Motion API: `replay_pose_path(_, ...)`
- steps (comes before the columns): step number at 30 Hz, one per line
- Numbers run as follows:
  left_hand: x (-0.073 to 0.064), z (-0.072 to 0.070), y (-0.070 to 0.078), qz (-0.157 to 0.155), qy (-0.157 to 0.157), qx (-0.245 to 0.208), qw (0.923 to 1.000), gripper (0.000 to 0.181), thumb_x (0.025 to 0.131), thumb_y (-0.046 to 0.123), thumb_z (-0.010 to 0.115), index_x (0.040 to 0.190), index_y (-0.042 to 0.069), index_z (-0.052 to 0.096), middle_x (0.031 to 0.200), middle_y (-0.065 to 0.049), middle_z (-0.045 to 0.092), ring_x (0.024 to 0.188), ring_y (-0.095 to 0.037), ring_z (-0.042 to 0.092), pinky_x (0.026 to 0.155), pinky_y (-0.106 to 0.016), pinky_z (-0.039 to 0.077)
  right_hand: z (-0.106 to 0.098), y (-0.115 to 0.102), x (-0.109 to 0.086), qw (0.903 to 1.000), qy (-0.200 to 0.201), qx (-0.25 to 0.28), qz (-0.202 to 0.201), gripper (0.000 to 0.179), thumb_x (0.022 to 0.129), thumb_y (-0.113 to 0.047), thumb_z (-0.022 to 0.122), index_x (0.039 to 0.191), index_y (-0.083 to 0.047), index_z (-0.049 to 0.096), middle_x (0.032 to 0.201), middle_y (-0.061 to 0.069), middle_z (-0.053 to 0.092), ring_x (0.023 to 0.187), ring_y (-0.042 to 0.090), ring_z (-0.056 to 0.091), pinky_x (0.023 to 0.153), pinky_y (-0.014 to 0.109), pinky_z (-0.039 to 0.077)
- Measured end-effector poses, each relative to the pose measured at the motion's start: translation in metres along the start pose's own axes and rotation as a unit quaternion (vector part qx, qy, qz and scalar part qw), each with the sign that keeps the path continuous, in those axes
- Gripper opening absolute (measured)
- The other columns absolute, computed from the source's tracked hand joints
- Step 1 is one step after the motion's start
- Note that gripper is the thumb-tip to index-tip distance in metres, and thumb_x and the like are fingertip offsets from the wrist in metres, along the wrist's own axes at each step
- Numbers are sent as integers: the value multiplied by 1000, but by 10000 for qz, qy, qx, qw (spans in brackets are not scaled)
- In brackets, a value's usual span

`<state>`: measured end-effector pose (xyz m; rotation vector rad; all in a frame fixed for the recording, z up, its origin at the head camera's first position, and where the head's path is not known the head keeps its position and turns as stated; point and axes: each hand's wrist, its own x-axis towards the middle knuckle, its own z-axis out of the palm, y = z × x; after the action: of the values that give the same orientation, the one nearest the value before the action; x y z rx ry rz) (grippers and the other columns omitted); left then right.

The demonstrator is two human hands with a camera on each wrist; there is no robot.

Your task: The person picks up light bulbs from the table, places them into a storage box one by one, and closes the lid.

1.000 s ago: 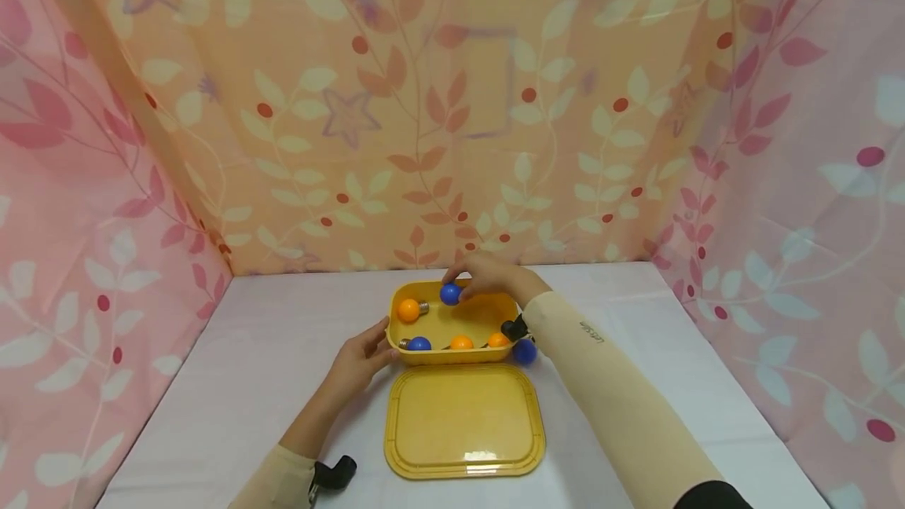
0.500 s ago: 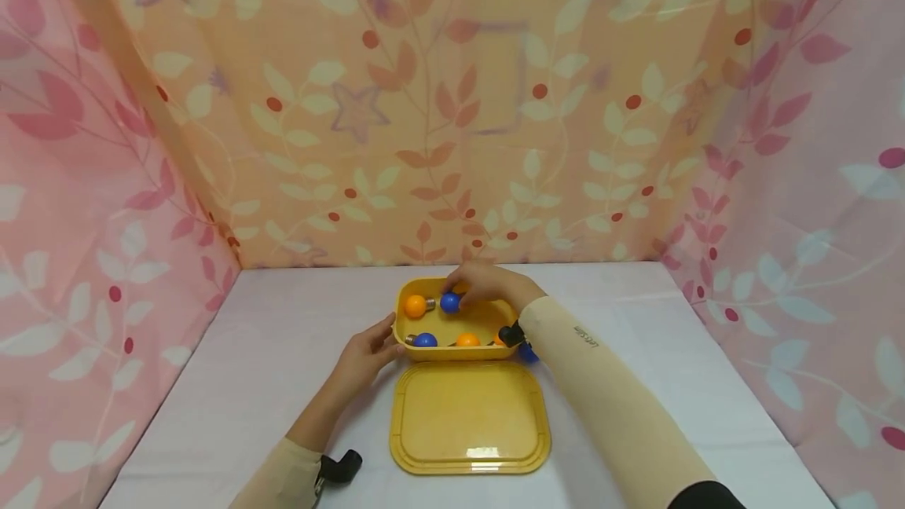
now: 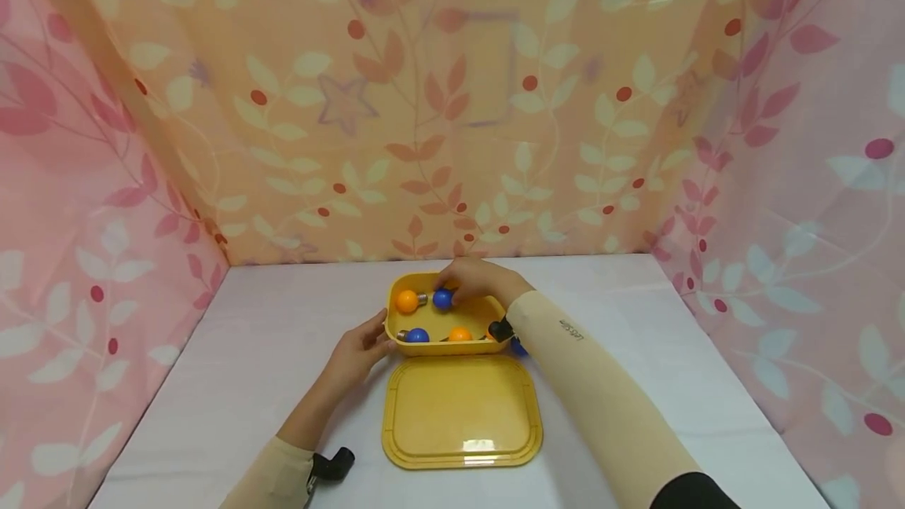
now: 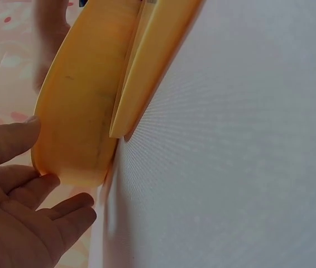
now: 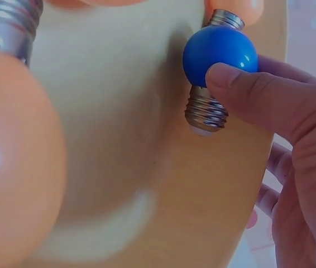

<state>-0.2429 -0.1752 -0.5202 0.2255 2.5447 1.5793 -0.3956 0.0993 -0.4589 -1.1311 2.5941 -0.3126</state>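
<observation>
My right hand (image 3: pixel 484 277) pinches a blue light bulb (image 3: pixel 442 299) inside the yellow box (image 3: pixel 452 349), near its back wall. In the right wrist view my thumb presses on the blue globe, and the metal screw base sticks out below. An orange bulb (image 3: pixel 406 302) lies just left of it, its base towards the held bulb. Along the front wall are another blue bulb (image 3: pixel 418 335), an orange bulb (image 3: pixel 459 334) and a partly hidden orange bulb (image 3: pixel 489 334). My left hand (image 3: pixel 357 348) touches the box's left end with relaxed fingers, thumb at the rim.
A yellow lid (image 3: pixel 462 412) lies flat on the white tablecloth (image 3: pixel 608 297), right in front of the box. A blue round thing (image 3: pixel 519 347), mostly hidden by my right forearm, sits outside the box's front right corner. Flowered cloth walls (image 3: pixel 396 100) stand behind and at both sides.
My right hand has lowered the blue bulb further into the box, beside the orange bulb. The left hand keeps its place at the box's end. The head view has shifted slightly.
</observation>
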Motion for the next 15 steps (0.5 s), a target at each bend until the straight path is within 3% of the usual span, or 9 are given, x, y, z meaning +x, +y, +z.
replay_pose_path(6,-1,1,1,-30,15,-167,9999,72,98,27,72,160,21,36,160,-11,44,146,-32,44,113,-46,44,-1,-4,-1,10000,-11,10,66,40,92,-14,78,131,-21,72,129,-8,71,121,16,59,117,39,38)
replay_pose_path(15,-3,2,0,16,83,-143,9999,71,98,26,72,160,22,38,160,-10,45,146,-32,44,113,-45,44,-9,-7,-11,9991,354,-242,-45,38,92,-17,78,130,-20,73,133,-5,69,124,19,60,114,39,44)
